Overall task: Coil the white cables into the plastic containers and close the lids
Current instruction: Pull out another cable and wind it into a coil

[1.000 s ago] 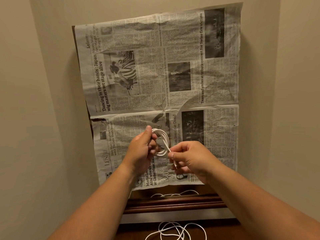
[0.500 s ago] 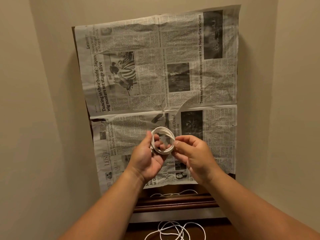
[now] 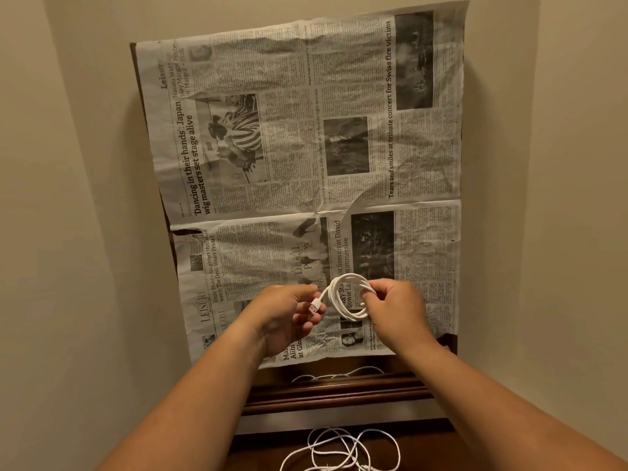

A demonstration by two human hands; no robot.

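The right hand (image 3: 396, 311) pinches a round coil of smooth white cable (image 3: 346, 277) above the crumpled newspaper (image 3: 306, 130) covering the dark wooden desk (image 3: 336, 392). The left hand (image 3: 289, 314) pinches its flat USB plug (image 3: 315, 306). A loose white cable tangle (image 3: 339, 450) lies below the desk edge.

Both bare forearms reach forward side by side. The left hand (image 3: 287, 316) pinches the plug end of a coiled white cable (image 3: 334, 297); the right hand (image 3: 396, 312) grips the coil with curled fingers.

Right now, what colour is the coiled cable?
White; the coiled cable shows best in head view.
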